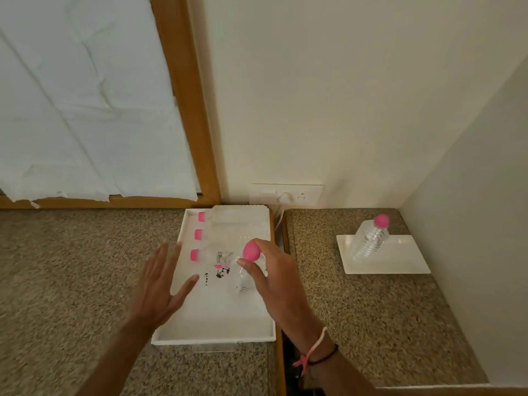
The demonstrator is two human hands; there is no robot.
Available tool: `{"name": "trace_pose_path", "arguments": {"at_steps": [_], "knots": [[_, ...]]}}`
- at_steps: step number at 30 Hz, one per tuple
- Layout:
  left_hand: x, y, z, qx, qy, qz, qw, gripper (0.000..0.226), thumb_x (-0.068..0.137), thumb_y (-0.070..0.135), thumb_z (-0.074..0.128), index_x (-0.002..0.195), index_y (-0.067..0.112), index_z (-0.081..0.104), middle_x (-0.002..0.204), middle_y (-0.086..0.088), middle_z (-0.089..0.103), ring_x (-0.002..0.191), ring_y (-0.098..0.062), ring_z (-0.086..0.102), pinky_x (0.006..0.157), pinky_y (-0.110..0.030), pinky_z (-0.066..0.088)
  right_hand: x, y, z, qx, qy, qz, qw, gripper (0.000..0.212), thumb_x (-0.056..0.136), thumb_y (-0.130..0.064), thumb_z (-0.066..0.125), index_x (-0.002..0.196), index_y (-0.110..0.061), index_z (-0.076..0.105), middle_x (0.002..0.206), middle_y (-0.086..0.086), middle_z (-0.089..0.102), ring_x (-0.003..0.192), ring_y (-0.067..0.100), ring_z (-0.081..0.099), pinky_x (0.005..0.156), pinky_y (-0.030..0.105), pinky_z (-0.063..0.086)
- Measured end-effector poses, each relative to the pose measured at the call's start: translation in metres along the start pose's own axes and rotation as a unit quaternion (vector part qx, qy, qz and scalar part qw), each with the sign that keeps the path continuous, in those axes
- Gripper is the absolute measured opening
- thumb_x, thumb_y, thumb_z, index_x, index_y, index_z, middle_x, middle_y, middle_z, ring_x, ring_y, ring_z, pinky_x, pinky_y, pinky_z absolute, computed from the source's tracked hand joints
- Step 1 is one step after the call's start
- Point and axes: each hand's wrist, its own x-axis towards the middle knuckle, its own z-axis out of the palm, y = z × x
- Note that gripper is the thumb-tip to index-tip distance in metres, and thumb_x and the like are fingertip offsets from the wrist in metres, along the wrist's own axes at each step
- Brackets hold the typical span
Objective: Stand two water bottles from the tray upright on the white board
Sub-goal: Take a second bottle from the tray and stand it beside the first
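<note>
A white tray (168, 337) lies on the speckled counter in the middle. Three clear bottles with pink caps (195, 255) lie on their sides in its far half. My right hand (274, 281) is closed around the neck of another clear bottle (246, 277) with a pink cap, held upright over the tray's right side. My left hand (160, 284) hovers open, fingers spread, over the tray's left edge. To the right, a white board (400, 261) rests on the counter with one pink-capped bottle (370, 238) standing upright on it.
A dark gap (283, 338) with a wooden edge separates the tray's counter from the board's counter. A wall socket with a plug (285, 195) sits behind the tray. Walls close in the back and right; a paper-covered wooden frame (194, 110) stands at left.
</note>
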Motion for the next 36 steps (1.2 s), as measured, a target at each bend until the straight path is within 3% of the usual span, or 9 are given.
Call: {"name": "trace_pose_path", "arguments": {"at_steps": [2,6,9,16,23,29,32,36], "knots": [[0.014,0.026,-0.001,0.005,0.014,0.021,1.0,0.096,0.085,0.083,0.018,0.158,0.021,0.013,0.167,-0.013,0.008,0.155,-0.029,0.007,0.124,-0.053,0.01,0.006,0.002,-0.017,0.013,0.013,-0.01,1.0,0.03,0.094,-0.03,0.067,0.116,-0.01,0.063,0.1,0.0,0.066,0.09,0.013,0.06,0.077,0.028,0.051],[0.041,0.084,0.008,0.002,0.027,0.063,0.998,0.092,0.088,0.08,0.019,0.159,0.023,0.008,0.169,-0.01,0.002,0.156,-0.024,-0.001,0.125,-0.057,0.011,0.023,0.009,-0.065,0.044,0.052,-0.037,0.997,0.032,0.094,-0.03,0.066,0.119,-0.011,0.063,0.104,0.0,0.067,0.091,0.008,0.061,0.078,0.026,0.053],[0.058,0.128,0.022,-0.009,0.027,0.076,0.997,0.09,0.088,0.08,0.021,0.159,0.027,0.008,0.169,-0.009,0.003,0.156,-0.023,0.0,0.125,-0.056,0.012,0.038,0.018,-0.108,0.068,0.089,-0.041,0.993,0.033,0.094,-0.028,0.066,0.123,-0.012,0.062,0.113,0.0,0.069,0.102,0.009,0.064,0.085,0.032,0.056],[0.095,0.214,0.063,-0.019,0.01,0.107,0.994,0.092,0.089,0.08,0.021,0.158,0.019,0.013,0.168,-0.013,0.008,0.156,-0.026,0.004,0.124,-0.058,0.017,0.068,0.053,-0.205,0.091,0.203,-0.037,0.974,0.03,0.092,-0.019,0.071,0.121,-0.012,0.064,0.112,-0.006,0.069,0.104,0.007,0.066,0.082,0.04,0.06],[0.117,0.273,0.116,-0.023,-0.019,0.135,0.99,0.093,0.088,0.08,0.026,0.159,0.022,0.009,0.169,-0.01,0.003,0.156,-0.022,-0.001,0.126,-0.049,0.011,0.081,0.101,-0.293,0.046,0.292,-0.018,0.955,0.032,0.091,-0.021,0.073,0.121,-0.011,0.066,0.113,-0.004,0.071,0.109,-0.004,0.062,0.081,0.026,0.059],[0.12,0.294,0.156,-0.027,-0.072,0.13,0.988,0.096,0.086,0.082,0.023,0.158,0.021,0.012,0.168,-0.011,0.004,0.156,-0.026,-0.001,0.125,-0.05,0.009,0.071,0.159,-0.326,-0.013,0.303,0.016,0.953,0.032,0.091,-0.028,0.071,0.12,-0.015,0.065,0.109,-0.009,0.07,0.105,-0.01,0.06,0.078,0.016,0.056],[0.117,0.297,0.179,-0.019,-0.099,0.125,0.987,0.097,0.086,0.083,0.022,0.158,0.019,0.014,0.167,-0.012,0.004,0.155,-0.028,0.001,0.125,-0.05,0.009,0.06,0.193,-0.324,-0.036,0.285,0.053,0.956,0.026,0.09,-0.03,0.071,0.115,-0.023,0.066,0.103,-0.025,0.066,0.099,-0.009,0.062,0.079,0.03,0.06],[0.111,0.296,0.205,-0.011,-0.121,0.117,0.986,0.094,0.088,0.081,0.025,0.158,0.019,0.016,0.167,-0.012,0.01,0.155,-0.028,0.007,0.125,-0.054,0.016,0.038,0.238,-0.309,-0.06,0.248,0.106,0.961,0.032,0.089,-0.024,0.073,0.12,-0.02,0.065,0.106,-0.016,0.067,0.097,0.001,0.062,0.084,0.044,0.059]]}}
